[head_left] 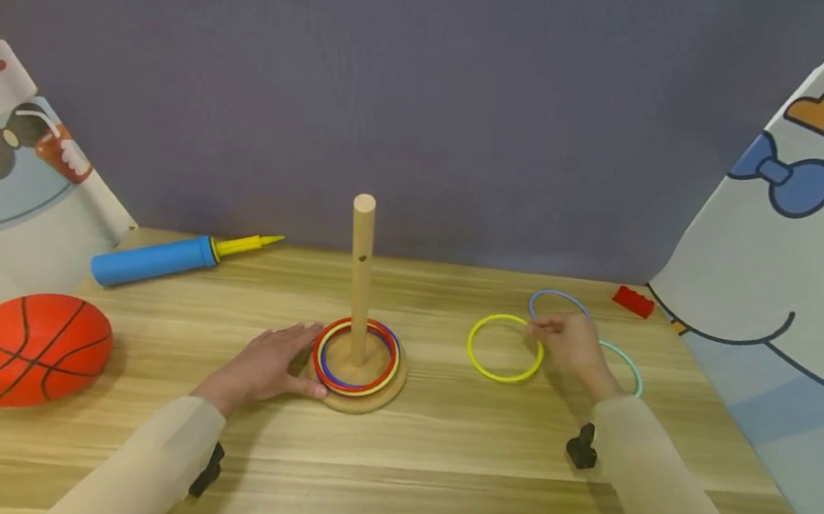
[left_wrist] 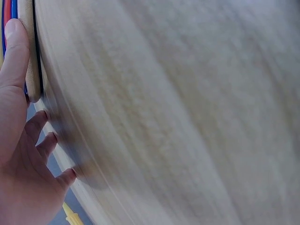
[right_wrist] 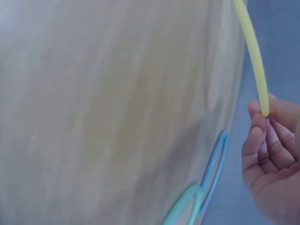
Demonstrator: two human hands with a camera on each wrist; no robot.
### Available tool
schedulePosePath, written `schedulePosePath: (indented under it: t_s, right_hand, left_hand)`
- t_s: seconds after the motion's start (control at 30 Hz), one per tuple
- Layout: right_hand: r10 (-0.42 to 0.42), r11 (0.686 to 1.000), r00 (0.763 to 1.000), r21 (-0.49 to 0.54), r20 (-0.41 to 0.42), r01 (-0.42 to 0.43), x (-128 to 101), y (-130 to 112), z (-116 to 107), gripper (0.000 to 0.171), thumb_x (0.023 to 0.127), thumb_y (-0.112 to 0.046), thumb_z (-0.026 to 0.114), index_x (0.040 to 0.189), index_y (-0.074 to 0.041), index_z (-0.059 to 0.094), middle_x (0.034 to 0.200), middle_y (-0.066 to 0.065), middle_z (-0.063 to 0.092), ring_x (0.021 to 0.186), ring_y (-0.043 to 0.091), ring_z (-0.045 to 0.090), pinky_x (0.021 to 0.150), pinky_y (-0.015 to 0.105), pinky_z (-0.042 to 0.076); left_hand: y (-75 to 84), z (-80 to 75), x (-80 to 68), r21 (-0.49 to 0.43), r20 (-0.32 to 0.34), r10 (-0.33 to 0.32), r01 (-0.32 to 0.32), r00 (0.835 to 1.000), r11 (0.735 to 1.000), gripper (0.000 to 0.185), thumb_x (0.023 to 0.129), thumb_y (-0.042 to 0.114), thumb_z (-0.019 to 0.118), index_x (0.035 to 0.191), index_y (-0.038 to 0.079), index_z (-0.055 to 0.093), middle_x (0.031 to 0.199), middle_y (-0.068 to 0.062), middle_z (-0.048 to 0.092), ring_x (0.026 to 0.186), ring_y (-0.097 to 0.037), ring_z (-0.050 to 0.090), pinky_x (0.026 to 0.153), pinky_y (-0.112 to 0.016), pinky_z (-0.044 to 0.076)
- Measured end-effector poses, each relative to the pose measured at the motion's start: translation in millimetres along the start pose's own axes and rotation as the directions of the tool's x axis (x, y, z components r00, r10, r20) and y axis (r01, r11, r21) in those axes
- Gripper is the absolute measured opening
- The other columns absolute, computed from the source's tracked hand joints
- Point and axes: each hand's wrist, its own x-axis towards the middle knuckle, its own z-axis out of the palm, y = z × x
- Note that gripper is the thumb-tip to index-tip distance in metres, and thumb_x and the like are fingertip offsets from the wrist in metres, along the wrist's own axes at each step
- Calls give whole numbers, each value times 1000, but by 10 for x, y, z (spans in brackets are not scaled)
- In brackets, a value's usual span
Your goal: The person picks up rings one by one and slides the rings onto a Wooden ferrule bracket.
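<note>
Yellow ring, right of centre on the table, is pinched at its right edge by the right hand. Left hand, fingers relaxed, steadies the base bearing stacked rings. Judgement: lift level, centre over the peg, then release. No legible writing.

The table is pale wood with streaky grain. The peg and its round base are light wood too, with red, yellow and blue rings stacked on the base. Near the table's right edge lie a yellow ring, a blue ring and a mint-green ring. A small red block sits in the far right corner. The pump near the far left corner is blue with a yellow tip, and the ball at the left edge is orange with black lines.
</note>
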Motion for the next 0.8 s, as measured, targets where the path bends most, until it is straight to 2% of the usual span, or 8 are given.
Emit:
schedulePosePath:
  t_s: [0.13,0.4,0.57,0.7,0.8]
  right_hand:
    - [-29,999,999,19,-14,29,1,-87,-56,22,93,-13,75,103,6,77,90,17,77,86,37,74,74,43,59]
    - [0,996,999,91,40,-4,26,-294,-166,30,97,-24,72,108,3,76,97,15,77,83,27,72,72,33,57]
    - [13,988,998,156,68,-23,58,-505,-276,34,99,-29,70,113,1,76,100,17,76,82,22,66,66,28,51]
    - [23,980,997,198,68,-36,92,-705,-404,35,98,-31,71,114,-1,77,99,12,78,80,19,64,61,25,47]
    - [4,974,998,225,58,-17,112,-850,-495,32,97,-29,72,112,-2,78,95,8,78,78,18,64,61,24,49]
  left_hand:
    - [-10,5,1,2,-2,0,0,1000,1000,102,82,57,78,157,2,35,159,-24,36,145,-48,32,117,-68,19]
    - [-12,8,-14,-7,2,-6,6,1000,1000,102,82,57,78,157,3,34,159,-23,36,145,-48,31,118,-68,18]
    - [-17,9,-13,-10,-2,-8,8,1000,1000,103,82,57,78,157,3,34,159,-23,36,146,-48,31,118,-68,18]
    - [-21,11,5,-6,-7,0,0,1000,1000,102,82,57,78,157,3,35,159,-23,36,146,-48,31,118,-68,18]
    - [-24,13,7,0,-3,-1,1,1000,1000,102,82,57,78,157,4,35,159,-23,36,146,-48,31,118,-67,19]
